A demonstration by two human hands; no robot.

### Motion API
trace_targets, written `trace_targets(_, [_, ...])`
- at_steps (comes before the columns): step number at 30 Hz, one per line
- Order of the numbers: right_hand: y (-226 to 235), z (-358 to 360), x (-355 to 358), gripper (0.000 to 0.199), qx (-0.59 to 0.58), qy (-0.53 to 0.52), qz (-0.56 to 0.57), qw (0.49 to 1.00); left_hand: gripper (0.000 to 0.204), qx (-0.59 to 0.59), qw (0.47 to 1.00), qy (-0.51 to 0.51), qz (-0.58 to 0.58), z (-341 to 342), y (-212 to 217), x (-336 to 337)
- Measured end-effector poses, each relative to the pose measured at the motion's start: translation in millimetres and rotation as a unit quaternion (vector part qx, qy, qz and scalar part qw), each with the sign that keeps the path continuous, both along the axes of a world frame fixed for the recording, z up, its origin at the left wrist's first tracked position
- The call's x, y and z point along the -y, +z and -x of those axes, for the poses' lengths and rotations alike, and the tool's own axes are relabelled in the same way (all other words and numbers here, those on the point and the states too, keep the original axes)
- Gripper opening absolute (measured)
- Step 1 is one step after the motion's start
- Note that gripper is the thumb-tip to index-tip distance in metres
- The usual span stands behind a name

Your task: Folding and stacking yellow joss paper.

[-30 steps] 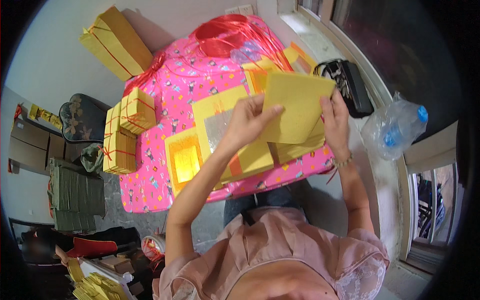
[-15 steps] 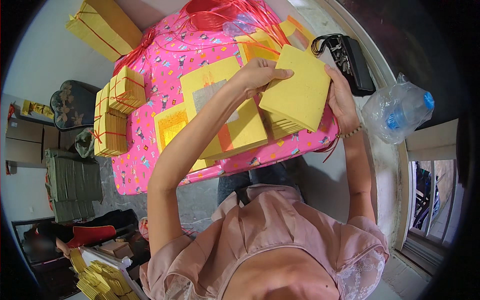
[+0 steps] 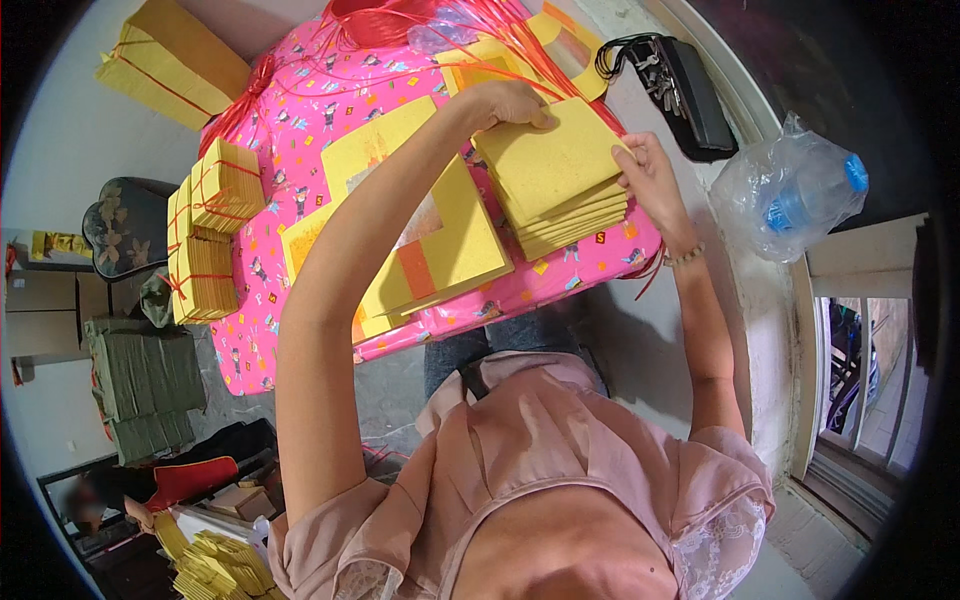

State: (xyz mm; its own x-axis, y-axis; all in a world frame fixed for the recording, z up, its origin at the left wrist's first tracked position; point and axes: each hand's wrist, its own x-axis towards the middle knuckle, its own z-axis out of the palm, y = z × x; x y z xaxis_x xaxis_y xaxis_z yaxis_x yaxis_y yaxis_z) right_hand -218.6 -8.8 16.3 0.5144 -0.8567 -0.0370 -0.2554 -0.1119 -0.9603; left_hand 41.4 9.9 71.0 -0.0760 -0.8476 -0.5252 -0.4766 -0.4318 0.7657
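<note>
A folded yellow paper packet [image 3: 552, 165] lies at the top of a neat stack of folded yellow paper [image 3: 572, 228] near the table's right end. My left hand [image 3: 512, 106] grips its far left edge, fingers curled over it. At the right edge, my right hand [image 3: 652, 178] pinches its corner between thumb and fingers. Left of the stack is a broader pile of yellow sheets [image 3: 455, 245] with silver and orange patches, partly hidden behind my left forearm.
The table has a pink patterned cover [image 3: 262, 345]. Bundles of yellow paper tied with red string [image 3: 205, 275] stand at its left. Red strands [image 3: 520, 50] trail across the back. A black case with keys [image 3: 690, 105] and a bagged bottle [image 3: 790, 205] sit on the right ledge.
Both hands have lowered the folded packet, shifting it left onto the stack, where it now lies flatter and lined up. The whole view has shifted slightly.
</note>
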Motion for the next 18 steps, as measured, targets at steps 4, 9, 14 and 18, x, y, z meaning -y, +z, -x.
trace_targets(4, [-26.9, 1.8, -6.2, 0.015, 0.002, 0.015, 0.056, 0.998, 0.046, 0.014, 0.997, -0.053, -0.053, 2.5, -26.3, 3.4])
trace_targets(9, [-35.6, 5.4, -18.0, 0.015, -0.025, 0.010, 0.056, 0.998, 0.053, 0.089, 0.992, -0.074, -0.040, 16.2, -42.9, 3.1])
trace_targets(14, [-48.9, 8.1, -20.9, 0.024, 0.079, -0.012, 0.063, 0.995, 0.064, 0.055, 0.994, -0.058, -0.068, 22.9, -40.4, 5.3])
trace_targets(18, [-54.5, 10.2, -24.0, 0.023, 0.101, -0.027, 0.061, 0.993, 0.065, 0.141, 0.987, -0.074, -0.012, 29.6, -48.2, 9.4])
